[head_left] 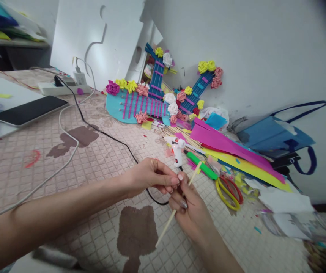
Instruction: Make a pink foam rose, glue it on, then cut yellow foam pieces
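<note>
My right hand (pixel 189 204) is closed around a thin wooden stick (pixel 165 229), which slants across it with both ends showing. My left hand (pixel 154 178) is closed too, its thumb and fingertips pinched together against the tips of my right thumb and index finger. Whatever lies in that pinch is hidden or too small to make out. Just beyond my fingers lies a white hot glue gun (pixel 176 151), its black cord (pixel 108 135) running back to the left. A green box cutter (pixel 202 165) and yellow-and-red scissors (pixel 227 194) lie to the right of my hands.
Blue paper guitars (pixel 140 104) with paper flowers lean at the back. Coloured sheets (pixel 231 146) and paper scraps lie on the right, before a blue bag (pixel 276 131). A tablet (pixel 30 110), a power strip (pixel 63 89) and a white cable (pixel 71 151) occupy the left.
</note>
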The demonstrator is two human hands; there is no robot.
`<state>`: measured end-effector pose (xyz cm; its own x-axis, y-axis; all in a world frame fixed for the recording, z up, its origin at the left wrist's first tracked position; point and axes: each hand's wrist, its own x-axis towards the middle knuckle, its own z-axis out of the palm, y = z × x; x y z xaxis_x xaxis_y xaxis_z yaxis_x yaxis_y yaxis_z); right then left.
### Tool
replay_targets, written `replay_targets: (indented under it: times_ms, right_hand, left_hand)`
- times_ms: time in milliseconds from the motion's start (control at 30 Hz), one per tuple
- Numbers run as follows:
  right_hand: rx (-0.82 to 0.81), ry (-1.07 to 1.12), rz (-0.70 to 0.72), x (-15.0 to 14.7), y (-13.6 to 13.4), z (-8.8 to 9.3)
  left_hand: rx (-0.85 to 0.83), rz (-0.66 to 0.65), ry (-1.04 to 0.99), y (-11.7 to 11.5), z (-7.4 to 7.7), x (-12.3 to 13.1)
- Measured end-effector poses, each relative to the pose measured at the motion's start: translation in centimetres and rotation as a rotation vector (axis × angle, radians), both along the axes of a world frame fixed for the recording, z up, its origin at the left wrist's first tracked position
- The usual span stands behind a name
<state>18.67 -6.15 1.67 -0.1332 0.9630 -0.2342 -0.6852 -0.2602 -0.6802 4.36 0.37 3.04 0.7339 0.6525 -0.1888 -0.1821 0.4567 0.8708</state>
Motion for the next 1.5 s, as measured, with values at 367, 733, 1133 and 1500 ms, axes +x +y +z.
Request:
replay_targets:
  times_ms: [367,733,1133,1500]
  right_hand:
    - [0.006,-0.081,-0.014,-0.5,0.2,0.0]
    - [0.017,-0.136,-0.012,-0.7,0.2,-0.5]
    - [0.365,-0.841,-0.133,3.6,1.4,1.4]
    - [0.74,-1.728,0.013,5.3,4.0,-0.1]
  left_hand:
    - [0.119,0.079,0.08,-0.5,0.0,0.4]
    - [0.169,0.096,0.146,-0.6,0.1,0.4]
    - [0.886,0.387,0.559,3.0,1.3,-2.9]
    - [1.228,0.289,0.859,4.0,-3.3,-3.5]
